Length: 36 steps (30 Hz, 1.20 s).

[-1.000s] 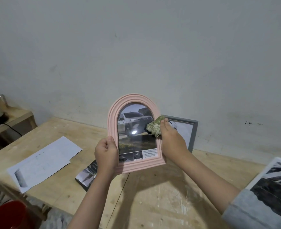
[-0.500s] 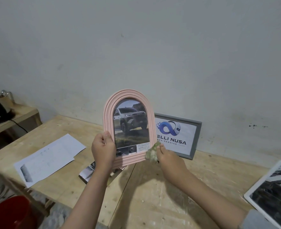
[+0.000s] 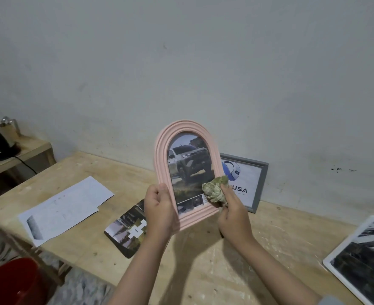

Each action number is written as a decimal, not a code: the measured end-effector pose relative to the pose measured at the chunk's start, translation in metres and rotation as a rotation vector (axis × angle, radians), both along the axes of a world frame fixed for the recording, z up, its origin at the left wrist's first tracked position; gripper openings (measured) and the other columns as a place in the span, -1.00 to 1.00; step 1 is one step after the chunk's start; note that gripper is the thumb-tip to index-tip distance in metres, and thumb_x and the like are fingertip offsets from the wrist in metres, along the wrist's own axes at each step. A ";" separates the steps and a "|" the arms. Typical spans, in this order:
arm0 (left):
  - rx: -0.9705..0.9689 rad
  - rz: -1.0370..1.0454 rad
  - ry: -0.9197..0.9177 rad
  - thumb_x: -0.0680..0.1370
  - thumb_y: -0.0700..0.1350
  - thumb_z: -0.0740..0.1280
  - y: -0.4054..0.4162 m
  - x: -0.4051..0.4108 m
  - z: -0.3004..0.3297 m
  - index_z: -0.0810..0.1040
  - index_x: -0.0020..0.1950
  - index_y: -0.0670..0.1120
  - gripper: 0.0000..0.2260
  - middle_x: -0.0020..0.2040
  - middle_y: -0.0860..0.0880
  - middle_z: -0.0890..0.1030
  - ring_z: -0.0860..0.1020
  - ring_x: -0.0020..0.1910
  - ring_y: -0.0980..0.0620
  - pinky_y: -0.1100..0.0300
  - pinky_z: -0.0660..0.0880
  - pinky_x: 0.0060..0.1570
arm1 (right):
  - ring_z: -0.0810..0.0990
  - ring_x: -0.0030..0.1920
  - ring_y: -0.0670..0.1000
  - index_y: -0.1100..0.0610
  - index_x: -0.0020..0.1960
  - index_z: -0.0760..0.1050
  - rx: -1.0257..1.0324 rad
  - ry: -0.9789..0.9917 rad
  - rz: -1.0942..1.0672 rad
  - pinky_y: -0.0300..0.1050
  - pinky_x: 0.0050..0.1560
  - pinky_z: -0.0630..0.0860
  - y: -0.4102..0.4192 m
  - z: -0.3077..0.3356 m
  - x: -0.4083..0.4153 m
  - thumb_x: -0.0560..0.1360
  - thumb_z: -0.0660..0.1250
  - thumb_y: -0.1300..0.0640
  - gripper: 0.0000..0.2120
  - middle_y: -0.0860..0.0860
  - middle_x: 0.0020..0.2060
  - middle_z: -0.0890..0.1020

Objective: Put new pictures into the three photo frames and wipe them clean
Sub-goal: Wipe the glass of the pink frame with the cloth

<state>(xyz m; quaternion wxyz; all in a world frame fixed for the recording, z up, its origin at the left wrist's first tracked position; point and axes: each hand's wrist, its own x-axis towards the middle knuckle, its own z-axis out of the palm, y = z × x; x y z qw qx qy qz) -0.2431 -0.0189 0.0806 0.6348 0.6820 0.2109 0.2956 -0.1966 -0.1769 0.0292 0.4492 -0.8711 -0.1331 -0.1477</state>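
The left hand (image 3: 159,208) gripped the pink frame (image 3: 187,172) by its lower left edge, holding it upright above the table (image 3: 203,271) so the right hand (image 3: 233,216), clutching a crumpled cloth (image 3: 214,191), could rub its glass.

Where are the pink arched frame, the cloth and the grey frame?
pink arched frame (image 3: 182,128): head view, top of its ribbed arch.
cloth (image 3: 214,191): head view, middle of the crumpled greenish wad.
grey frame (image 3: 261,186): head view, its right-hand border, by the wall.
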 end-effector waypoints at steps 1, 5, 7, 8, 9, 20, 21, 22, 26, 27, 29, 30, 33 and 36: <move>-0.004 0.013 -0.013 0.66 -0.10 0.12 -0.005 0.000 -0.001 0.37 -0.16 -0.23 -0.73 -0.36 -0.04 0.31 0.27 -0.40 0.05 0.13 0.27 -0.34 | 0.22 0.48 0.01 0.17 0.46 0.27 0.023 0.006 -0.006 -0.20 0.42 0.19 0.003 -0.004 -0.001 0.42 0.11 0.52 -0.36 0.08 0.43 0.34; -0.043 0.080 -0.049 0.65 -0.10 0.14 -0.013 0.002 -0.003 0.36 -0.22 -0.11 -0.75 -0.35 -0.03 0.32 0.28 -0.38 0.05 0.12 0.28 -0.31 | 0.35 0.41 0.02 0.19 0.42 0.33 0.154 -0.052 -0.076 0.04 0.36 0.36 0.018 -0.015 -0.013 0.39 0.12 0.47 -0.39 0.01 0.37 0.40; -0.039 0.101 -0.063 0.65 -0.12 0.14 -0.017 0.000 -0.001 0.35 -0.23 -0.06 -0.75 -0.33 -0.02 0.34 0.30 -0.36 0.06 0.15 0.29 -0.30 | 0.42 0.35 0.01 0.17 0.39 0.37 0.218 -0.081 -0.063 -0.01 0.32 0.39 0.027 -0.013 -0.024 0.37 0.10 0.44 -0.40 -0.05 0.30 0.45; -0.042 0.111 -0.068 0.65 -0.12 0.14 -0.019 0.000 0.001 0.34 -0.23 -0.06 -0.75 -0.33 -0.02 0.35 0.31 -0.36 0.07 0.16 0.28 -0.30 | 0.41 0.35 -0.03 0.16 0.39 0.37 0.248 -0.076 -0.043 -0.07 0.32 0.37 0.032 -0.011 -0.029 0.37 0.09 0.44 -0.40 -0.05 0.30 0.45; -0.053 0.119 -0.073 0.65 -0.12 0.13 -0.021 0.000 0.002 0.34 -0.24 -0.05 -0.75 -0.34 -0.01 0.34 0.30 -0.37 0.08 0.17 0.28 -0.32 | 0.40 0.36 -0.07 0.14 0.38 0.38 0.275 -0.074 -0.023 -0.13 0.33 0.35 0.037 -0.008 -0.035 0.38 0.09 0.44 -0.40 -0.04 0.31 0.46; -0.075 0.166 -0.120 0.65 -0.09 0.14 -0.010 0.014 0.001 0.30 -0.23 -0.11 -0.74 -0.37 -0.03 0.28 0.24 -0.42 0.06 0.12 0.23 -0.37 | 0.55 0.16 -0.16 0.13 0.23 0.49 0.449 0.094 0.376 -0.27 0.19 0.45 0.043 0.008 -0.068 0.42 0.13 0.37 -0.56 -0.16 0.06 0.63; -0.088 0.171 -0.116 0.65 -0.09 0.14 -0.008 0.015 0.001 0.31 -0.22 -0.12 -0.75 -0.36 -0.03 0.28 0.23 -0.41 0.06 0.13 0.22 -0.37 | 0.56 0.14 -0.15 0.13 0.20 0.50 0.437 0.124 0.453 -0.28 0.17 0.45 0.039 0.012 -0.066 0.43 0.14 0.39 -0.59 -0.16 0.04 0.63; -0.109 0.176 -0.106 0.65 -0.10 0.14 -0.006 0.017 0.000 0.32 -0.21 -0.12 -0.75 -0.36 -0.03 0.27 0.23 -0.40 0.06 0.14 0.22 -0.36 | 0.57 0.13 -0.14 0.14 0.17 0.52 0.426 0.159 0.527 -0.29 0.15 0.45 0.034 0.018 -0.060 0.44 0.16 0.40 -0.62 -0.13 0.03 0.64; -0.236 0.138 -0.120 0.63 -0.12 0.18 0.001 0.022 -0.006 0.35 -0.26 -0.03 -0.75 -0.35 0.00 0.30 0.25 -0.36 0.06 0.13 0.25 -0.28 | 0.61 0.02 -0.14 0.21 0.11 0.56 0.468 0.225 0.594 -0.30 0.05 0.48 0.010 0.051 -0.027 0.52 0.24 0.38 -0.77 -0.05 -0.04 0.67; -0.237 0.116 -0.115 0.63 -0.12 0.19 0.001 0.022 -0.007 0.36 -0.25 -0.03 -0.75 -0.35 0.00 0.30 0.25 -0.36 0.06 0.13 0.25 -0.28 | 0.61 -0.02 -0.16 0.20 0.10 0.56 0.454 0.193 0.545 -0.31 0.02 0.48 0.007 0.060 -0.018 0.53 0.22 0.40 -0.77 -0.05 -0.06 0.67; -0.212 0.071 -0.095 0.63 -0.15 0.19 -0.001 0.020 -0.008 0.37 -0.24 -0.06 -0.76 -0.35 0.00 0.30 0.25 -0.37 0.07 0.16 0.24 -0.32 | 0.58 -0.04 -0.23 0.16 0.10 0.53 0.391 0.079 0.453 -0.38 -0.01 0.46 0.005 0.079 0.000 0.53 0.17 0.45 -0.71 -0.07 -0.06 0.64; -0.206 0.041 -0.090 0.63 -0.16 0.19 -0.003 0.019 -0.010 0.38 -0.25 -0.07 -0.76 -0.36 0.00 0.32 0.25 -0.38 0.07 0.16 0.23 -0.34 | 0.57 -0.01 -0.28 0.13 0.13 0.51 0.352 0.009 0.409 -0.43 0.00 0.44 0.007 0.090 0.007 0.52 0.15 0.46 -0.66 -0.12 -0.03 0.62; -0.211 -0.094 -0.076 0.62 -0.11 0.23 -0.009 0.016 -0.016 0.44 -0.31 0.01 -0.72 -0.42 0.04 0.35 0.27 -0.41 0.05 0.12 0.22 -0.34 | 0.50 0.17 -0.26 0.18 0.28 0.46 0.206 -0.234 0.334 -0.34 0.19 0.43 0.018 0.112 0.032 0.43 0.12 0.50 -0.50 -0.09 0.16 0.57; -0.232 -0.185 -0.076 0.61 -0.15 0.23 -0.017 0.014 -0.013 0.45 -0.30 -0.04 -0.73 -0.45 0.08 0.33 0.25 -0.42 0.10 0.18 0.24 -0.38 | 0.32 0.42 0.05 0.28 0.39 0.36 -0.076 -0.384 0.352 -0.22 0.41 0.22 0.030 0.111 0.054 0.29 0.09 0.52 -0.34 0.17 0.38 0.40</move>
